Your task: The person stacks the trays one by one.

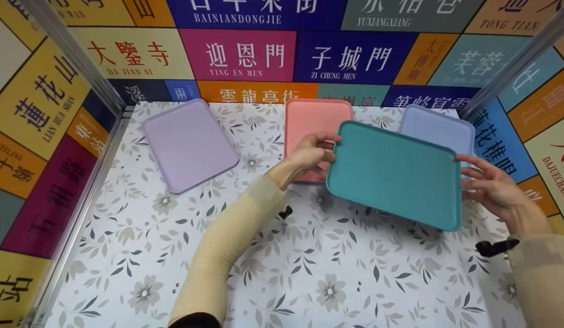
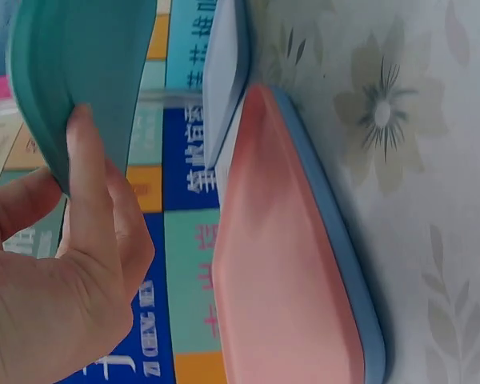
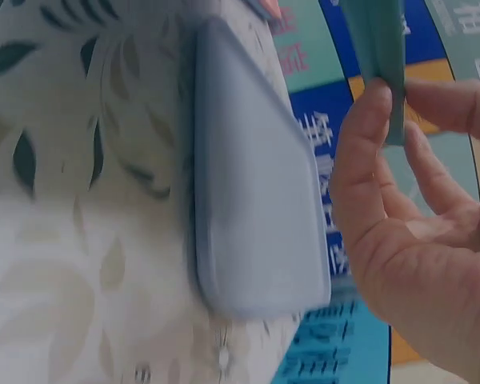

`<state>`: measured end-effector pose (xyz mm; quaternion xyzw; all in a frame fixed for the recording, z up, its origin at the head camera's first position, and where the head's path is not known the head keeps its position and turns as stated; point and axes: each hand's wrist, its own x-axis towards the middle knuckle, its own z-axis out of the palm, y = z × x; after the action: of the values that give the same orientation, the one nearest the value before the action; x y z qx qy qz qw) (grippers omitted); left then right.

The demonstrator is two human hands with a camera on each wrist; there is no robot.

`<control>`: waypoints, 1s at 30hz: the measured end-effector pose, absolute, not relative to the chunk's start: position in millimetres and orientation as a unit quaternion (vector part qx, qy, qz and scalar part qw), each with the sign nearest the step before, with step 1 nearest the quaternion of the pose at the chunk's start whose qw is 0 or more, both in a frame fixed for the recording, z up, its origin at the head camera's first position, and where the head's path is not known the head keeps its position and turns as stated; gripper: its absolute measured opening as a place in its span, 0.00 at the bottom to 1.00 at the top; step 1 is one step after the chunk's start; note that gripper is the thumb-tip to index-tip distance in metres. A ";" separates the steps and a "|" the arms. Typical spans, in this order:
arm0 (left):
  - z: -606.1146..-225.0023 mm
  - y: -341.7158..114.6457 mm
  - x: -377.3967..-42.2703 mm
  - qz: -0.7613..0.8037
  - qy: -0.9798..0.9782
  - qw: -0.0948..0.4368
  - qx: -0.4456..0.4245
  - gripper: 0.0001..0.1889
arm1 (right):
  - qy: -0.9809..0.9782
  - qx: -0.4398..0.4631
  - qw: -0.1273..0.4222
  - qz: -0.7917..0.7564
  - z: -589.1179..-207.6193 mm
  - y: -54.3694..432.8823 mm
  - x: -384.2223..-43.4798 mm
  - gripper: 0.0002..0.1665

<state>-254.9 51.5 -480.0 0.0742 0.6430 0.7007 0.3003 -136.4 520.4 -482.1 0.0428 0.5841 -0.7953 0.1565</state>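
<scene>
Both hands are pinching one thing between them, as I read it in the head view: the left hand [image 1: 311, 152] has the teal tray [image 1: 395, 175] by its rim near ten o'clock, the right hand [image 1: 496, 191] near three. The tray hangs tilted above the desk [image 1: 263, 282], toward three o'clock of my picture. Beyond it, at two o'clock, lies a pale blue tray [image 1: 439, 123], partly covered; a pink tray [image 1: 318, 120] sits near one, a lilac tray [image 1: 190, 146] between nine and ten.

In the left wrist view, thumb and fingers lie on opposite faces of the teal rim at ten o'clock. The panel keeps its shape, so I judge it stiff and light, probably plastic and hard to break.

In the right wrist view, fingertips clasp a thin edge between one and two o'clock. I expect the smooth faces to slip, so I'd favour the raised rim, midway along both short sides, where opposed holds should keep it from swinging.
</scene>
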 end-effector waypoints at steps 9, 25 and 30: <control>-481.9 25.1 -267.3 0.735 0.627 0.257 0.032 0.28 | 0.527 0.084 0.100 -0.839 -479.9 484.4 -160.8 0.28; -497.6 32.0 -263.0 0.797 0.588 0.122 -0.067 0.28 | 0.474 0.287 -0.181 -0.813 -495.1 347.0 -189.3 0.40; -499.7 41.3 -260.2 0.801 0.588 0.077 -0.084 0.26 | 0.487 0.254 -0.207 -0.810 -502.9 298.6 -194.3 0.44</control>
<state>-260.2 41.3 -499.7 -0.0841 0.5882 0.8007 0.0767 -194.3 298.6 -502.9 0.2536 0.4870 -0.8096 -0.2075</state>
